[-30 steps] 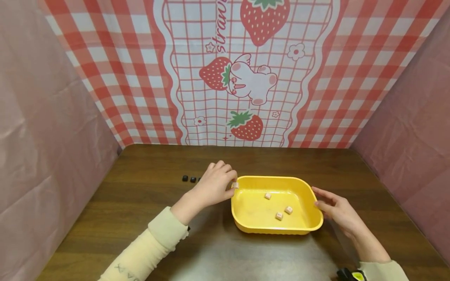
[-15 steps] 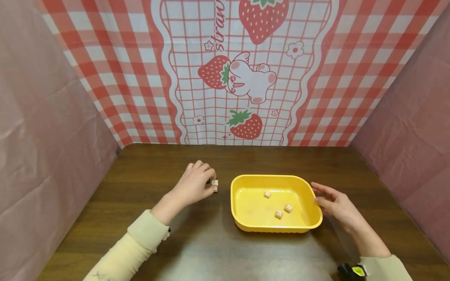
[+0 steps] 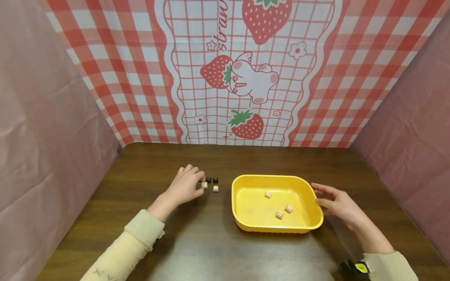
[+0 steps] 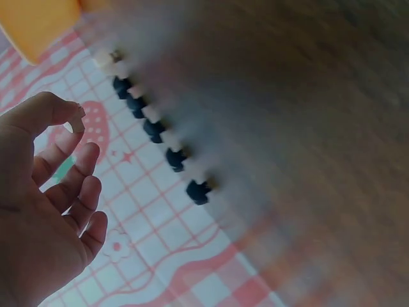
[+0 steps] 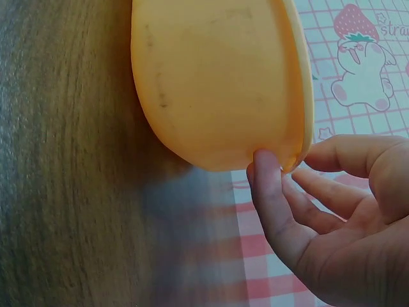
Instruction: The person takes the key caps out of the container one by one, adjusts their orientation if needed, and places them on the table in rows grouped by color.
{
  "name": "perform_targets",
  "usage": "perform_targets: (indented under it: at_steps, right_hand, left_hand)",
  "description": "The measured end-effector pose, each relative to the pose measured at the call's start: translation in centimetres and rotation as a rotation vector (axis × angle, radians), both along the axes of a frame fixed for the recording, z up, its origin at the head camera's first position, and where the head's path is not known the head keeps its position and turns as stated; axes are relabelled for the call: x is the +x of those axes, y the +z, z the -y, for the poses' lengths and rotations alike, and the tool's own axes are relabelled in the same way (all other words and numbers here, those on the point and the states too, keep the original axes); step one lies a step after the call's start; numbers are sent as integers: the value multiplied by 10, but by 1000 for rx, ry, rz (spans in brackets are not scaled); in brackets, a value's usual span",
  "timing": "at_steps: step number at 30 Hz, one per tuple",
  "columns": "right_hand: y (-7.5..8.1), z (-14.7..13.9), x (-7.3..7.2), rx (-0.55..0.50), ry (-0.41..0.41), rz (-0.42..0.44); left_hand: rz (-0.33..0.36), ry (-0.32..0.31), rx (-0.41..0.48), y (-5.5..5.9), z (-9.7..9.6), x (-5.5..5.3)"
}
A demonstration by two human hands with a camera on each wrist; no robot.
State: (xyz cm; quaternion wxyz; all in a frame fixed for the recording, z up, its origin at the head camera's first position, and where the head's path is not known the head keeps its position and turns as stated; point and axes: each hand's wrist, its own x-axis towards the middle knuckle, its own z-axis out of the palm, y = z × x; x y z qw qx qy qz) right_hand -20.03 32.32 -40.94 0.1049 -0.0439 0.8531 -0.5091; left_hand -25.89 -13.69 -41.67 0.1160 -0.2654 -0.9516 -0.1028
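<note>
My left hand (image 3: 183, 187) pinches a cream keycap (image 3: 204, 185) between thumb and index finger, with its other fingers loosely bent. In the left wrist view that keycap (image 4: 77, 119) sits at the fingertips. A second cream keycap (image 3: 216, 189) lies just to its right on the table, in front of a black keycap (image 3: 215, 180). Another black keycap (image 3: 209, 180) shows beside the hand, which hides the rest of the black row (image 4: 153, 130). At the right end of a yellow tub (image 3: 267, 230), my right hand (image 3: 339, 207) holds its wall between thumb and fingers.
Three cream keycaps, one of them a keycap (image 3: 268, 194) near the back, lie inside the tub. A wooden table (image 3: 197, 249) carries everything. Behind it hangs a strawberry-print cloth (image 3: 246, 78), and pink cloth (image 3: 52, 136) borders both sides.
My left hand has carried the cream keycap leftward from the tub's left rim to the black row. Two black keycaps and a cream one now show right of it. My right hand stays put.
</note>
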Motion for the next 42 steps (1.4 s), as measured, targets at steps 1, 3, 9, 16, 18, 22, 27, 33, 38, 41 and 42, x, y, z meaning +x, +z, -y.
perform_targets:
  at_steps: [1,3,9,16,18,22,27,33,38,41,42]
  right_hand:
    - [0,0,0,2,1,3]
    - [-1,-1,0,-1,3,9]
    - [-1,-1,1,-9,9,18]
    - [0,-1,2,-3,1,23]
    - [0,-1,2,-4,-3,25]
    - [0,0,3,-2,-9,32]
    - [0,1,3,0,-6,31]
    - [1,1,2,6,-8,30]
    - [0,1,1,-5,0,29]
    - [0,0,1,-5,4,27]
    - [0,-1,1,-2,2,28]
  left_hand:
    - [11,6,-6,-1,1,-1]
    - [29,16,-19,-5,2,-4]
    - [62,27,-66,-13,3,-10]
    - [53,-4,-109,-20,-3,-15]
    - [56,-11,-119,-20,-5,-16]
    - [69,-20,-136,-21,-9,-17]
    - [69,-30,-141,-22,-12,-17]
    - [56,-33,-142,-21,-14,-16]
    - [44,-35,-144,-16,-18,-13]
    - [29,-44,-125,-6,-24,-9]
    - [22,-48,-117,-3,-27,-7]
